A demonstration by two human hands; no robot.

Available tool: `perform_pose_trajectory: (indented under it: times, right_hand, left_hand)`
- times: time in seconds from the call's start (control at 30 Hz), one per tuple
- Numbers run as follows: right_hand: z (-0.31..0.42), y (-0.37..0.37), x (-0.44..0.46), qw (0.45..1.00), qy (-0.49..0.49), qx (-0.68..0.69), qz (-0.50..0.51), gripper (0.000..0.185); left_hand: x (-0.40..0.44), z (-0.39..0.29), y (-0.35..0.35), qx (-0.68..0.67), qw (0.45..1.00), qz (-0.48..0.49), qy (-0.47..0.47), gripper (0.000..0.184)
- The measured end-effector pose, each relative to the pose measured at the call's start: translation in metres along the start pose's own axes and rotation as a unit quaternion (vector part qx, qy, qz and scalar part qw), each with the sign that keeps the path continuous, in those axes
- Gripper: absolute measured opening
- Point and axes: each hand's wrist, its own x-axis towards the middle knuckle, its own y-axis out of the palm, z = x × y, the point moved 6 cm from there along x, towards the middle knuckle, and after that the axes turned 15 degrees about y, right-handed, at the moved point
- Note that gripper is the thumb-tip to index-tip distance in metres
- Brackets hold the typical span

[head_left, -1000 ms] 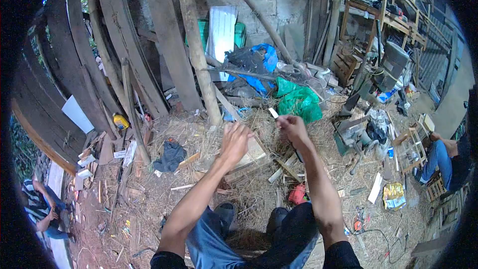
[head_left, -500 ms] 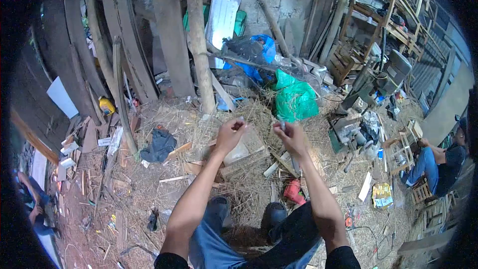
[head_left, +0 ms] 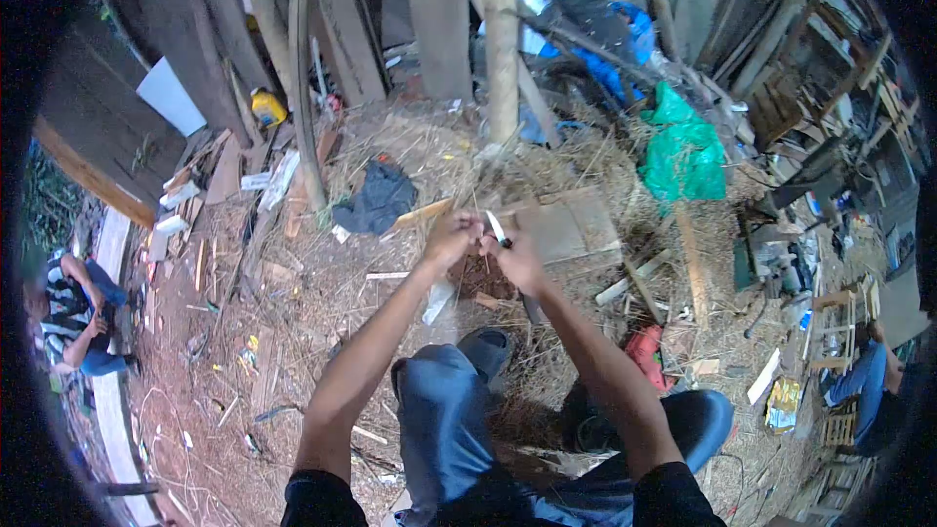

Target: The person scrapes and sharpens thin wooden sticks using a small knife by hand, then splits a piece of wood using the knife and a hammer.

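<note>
In front of my knees, my right hand (head_left: 517, 259) is closed around the dark handle of a small knife (head_left: 497, 227). Its pale blade points up and toward my left hand (head_left: 455, 240). The fingers of that hand are pinched together, close to the blade. What they hold, if anything, is too small and blurred to make out. Beneath both hands lies reddish-brown soil with straw. A flat wooden board (head_left: 576, 226) rests on the ground just beyond my right hand.
A red power tool (head_left: 647, 356) lies right of my knees. A black cloth or bag (head_left: 377, 198) and a green plastic bag (head_left: 683, 151) lie farther off. A wooden post (head_left: 502, 49) stands ahead. People sit at left (head_left: 86, 317) and right (head_left: 872, 381).
My hands have come closer together, and the knife blade now shows between them. The view has swung left and downward, and my knees appear more sharply bent.
</note>
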Motion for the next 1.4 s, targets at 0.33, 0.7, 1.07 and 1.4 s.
perform_pose_trajectory:
  times: [0.33, 0.7, 1.07, 1.4]
  right_hand:
    - [-0.209, 0.106, 0.127, 0.973, 0.138, -0.163, -0.082, 0.033]
    - [-0.14, 0.073, 0.123, 0.974, -0.031, -0.206, -0.089, 0.02]
    - [0.003, -0.283, -0.025, 0.898, 0.008, -0.373, -0.236, 0.031]
    - [-0.202, -0.413, -0.082, 0.859, 0.219, -0.423, -0.187, 0.023]
  left_hand:
    - [-0.043, 0.241, -0.102, 0.162, 0.965, -0.195, -0.06, 0.013]
    - [0.003, 0.184, -0.087, 0.257, 0.959, -0.118, -0.033, 0.016]
    - [0.08, -0.042, 0.213, 0.427, 0.816, 0.315, 0.229, 0.021]
    - [0.0, 0.139, 0.444, 0.455, 0.692, 0.488, 0.274, 0.031]
